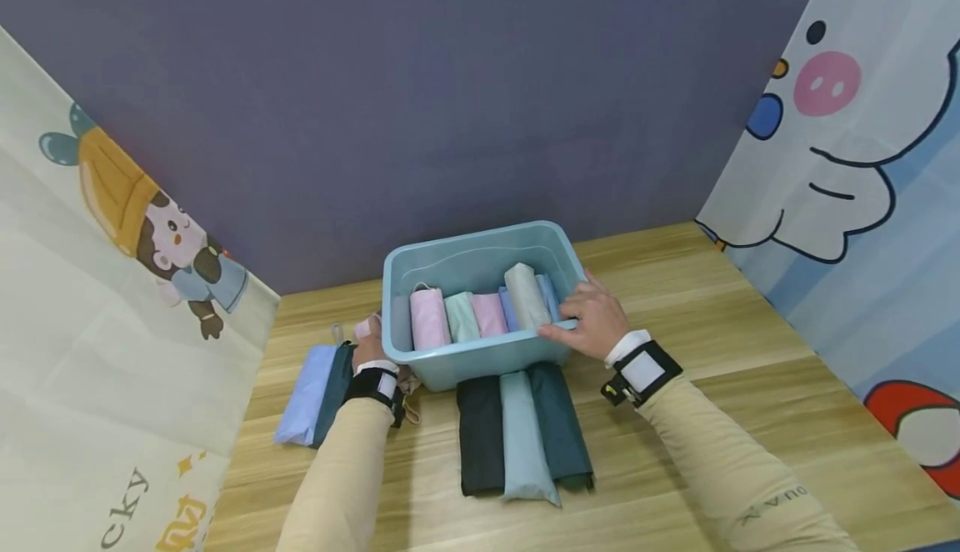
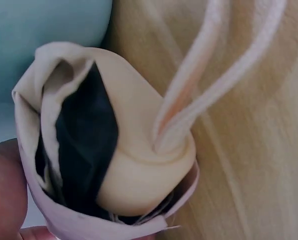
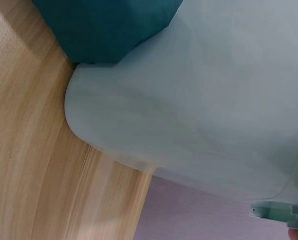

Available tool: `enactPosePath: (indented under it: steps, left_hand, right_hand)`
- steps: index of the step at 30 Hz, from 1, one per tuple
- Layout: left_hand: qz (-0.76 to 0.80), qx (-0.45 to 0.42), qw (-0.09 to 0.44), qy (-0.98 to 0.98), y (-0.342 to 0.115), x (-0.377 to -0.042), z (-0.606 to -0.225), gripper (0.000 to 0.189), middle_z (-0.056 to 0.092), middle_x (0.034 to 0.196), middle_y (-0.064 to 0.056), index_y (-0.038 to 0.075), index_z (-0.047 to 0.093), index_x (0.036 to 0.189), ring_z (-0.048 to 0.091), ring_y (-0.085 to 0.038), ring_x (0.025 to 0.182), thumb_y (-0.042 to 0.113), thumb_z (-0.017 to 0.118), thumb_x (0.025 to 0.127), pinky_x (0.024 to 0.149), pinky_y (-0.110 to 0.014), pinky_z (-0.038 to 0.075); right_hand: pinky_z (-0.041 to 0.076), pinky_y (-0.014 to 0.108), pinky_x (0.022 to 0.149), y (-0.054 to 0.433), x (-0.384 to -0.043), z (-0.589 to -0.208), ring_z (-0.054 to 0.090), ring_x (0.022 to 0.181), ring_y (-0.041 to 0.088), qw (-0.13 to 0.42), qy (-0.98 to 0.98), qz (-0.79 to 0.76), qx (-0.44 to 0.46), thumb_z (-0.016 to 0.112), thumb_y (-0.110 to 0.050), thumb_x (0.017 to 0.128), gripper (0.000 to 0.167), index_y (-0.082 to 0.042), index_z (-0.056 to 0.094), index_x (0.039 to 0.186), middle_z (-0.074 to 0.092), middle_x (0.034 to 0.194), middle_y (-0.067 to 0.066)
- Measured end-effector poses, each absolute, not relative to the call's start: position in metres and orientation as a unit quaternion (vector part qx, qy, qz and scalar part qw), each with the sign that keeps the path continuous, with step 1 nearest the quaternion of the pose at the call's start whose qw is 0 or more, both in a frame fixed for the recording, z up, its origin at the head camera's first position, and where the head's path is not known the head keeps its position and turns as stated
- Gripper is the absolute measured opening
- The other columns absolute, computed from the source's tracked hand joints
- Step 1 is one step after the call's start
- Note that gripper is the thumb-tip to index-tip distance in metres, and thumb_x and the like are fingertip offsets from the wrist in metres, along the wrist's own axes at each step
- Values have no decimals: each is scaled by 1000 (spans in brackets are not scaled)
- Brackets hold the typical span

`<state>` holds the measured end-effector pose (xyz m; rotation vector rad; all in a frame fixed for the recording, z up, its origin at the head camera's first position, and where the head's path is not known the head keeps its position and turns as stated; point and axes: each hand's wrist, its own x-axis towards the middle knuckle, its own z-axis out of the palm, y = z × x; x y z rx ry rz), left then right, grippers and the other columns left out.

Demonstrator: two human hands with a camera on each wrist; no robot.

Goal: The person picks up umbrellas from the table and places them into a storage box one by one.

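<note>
A light-blue plastic bin [image 1: 480, 362] stands on the wooden table. My right hand [image 1: 596, 318] grips its rim at the front right corner. Beside the bin's left end, my left hand [image 1: 367, 350] holds a folded umbrella [image 2: 139, 135] in pink fabric. The left wrist view looks onto its cream handle end, from which a cord loop [image 2: 228, 75] rises. Inside the bin sit several rolled fabric bundles, among them a pink one [image 1: 430, 318], a mint one [image 1: 462, 316] and a pale grey one [image 1: 527, 295] lying higher than the others.
In front of the bin lie a black bundle [image 1: 481, 435], a grey-blue one [image 1: 525, 444] and a dark teal one [image 1: 558, 423]. A periwinkle bundle [image 1: 306, 393] and another dark teal one [image 1: 334, 393] lie left. Behind rises a grey-purple wall [image 1: 450, 102]; printed curtains flank the table.
</note>
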<state>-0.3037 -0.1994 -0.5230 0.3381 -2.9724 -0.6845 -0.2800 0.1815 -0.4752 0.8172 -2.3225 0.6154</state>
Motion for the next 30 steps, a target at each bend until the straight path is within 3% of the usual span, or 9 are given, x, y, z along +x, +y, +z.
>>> enactPosePath:
  steps: [5, 10, 17, 22, 25, 30]
  left_hand:
    - [-225, 120, 29, -966, -200, -304, -521, 45, 61, 81, -33, 0, 38, 122, 61, -51, 71, 12, 58, 84, 62, -60, 49]
    - [-224, 107, 55, -967, -205, -306, -527, 40, 58, 76, -33, -1, 38, 119, 60, -52, 70, 11, 56, 85, 60, -60, 48]
    - [-223, 78, 24, -972, -213, -306, -515, 72, 59, 81, -30, 0, 34, 128, 61, -48, 72, 15, 72, 69, 62, -57, 49]
    - [-232, 80, 5, -969, -219, -307, -498, 90, 62, 86, -30, 4, 28, 132, 62, -44, 73, 10, 79, 58, 62, -52, 51]
    - [-253, 92, 5, -963, -221, -306, -484, 86, 61, 95, -33, 5, 27, 135, 61, -46, 80, 12, 75, 65, 67, -52, 51]
    - [-279, 103, 15, -955, -226, -303, -454, 71, 59, 108, -34, 7, 25, 138, 60, -48, 91, 32, 62, 82, 73, -51, 48]
  right_hand:
    - [32, 60, 103, 181, -280, -476, 36, 55, 11, 297, -874, 232, 307, 43, -78, 81, 64, -23, 38, 49, 31, 49, -13]
    - [32, 60, 104, 181, -280, -476, 37, 56, 11, 294, -875, 234, 305, 44, -78, 81, 63, -23, 39, 49, 33, 49, -13]
    - [32, 60, 104, 181, -280, -474, 37, 55, 10, 291, -877, 232, 303, 45, -78, 81, 64, -23, 41, 49, 34, 49, -13]
    - [31, 59, 105, 181, -280, -474, 37, 56, 11, 286, -880, 232, 300, 43, -79, 81, 65, -22, 42, 49, 35, 49, -12]
    - [31, 59, 105, 182, -280, -474, 37, 56, 11, 284, -882, 232, 298, 43, -79, 80, 65, -22, 42, 49, 36, 49, -12]
    - [32, 60, 104, 182, -279, -474, 38, 56, 11, 283, -882, 230, 297, 42, -80, 80, 66, -22, 42, 48, 36, 48, -12]
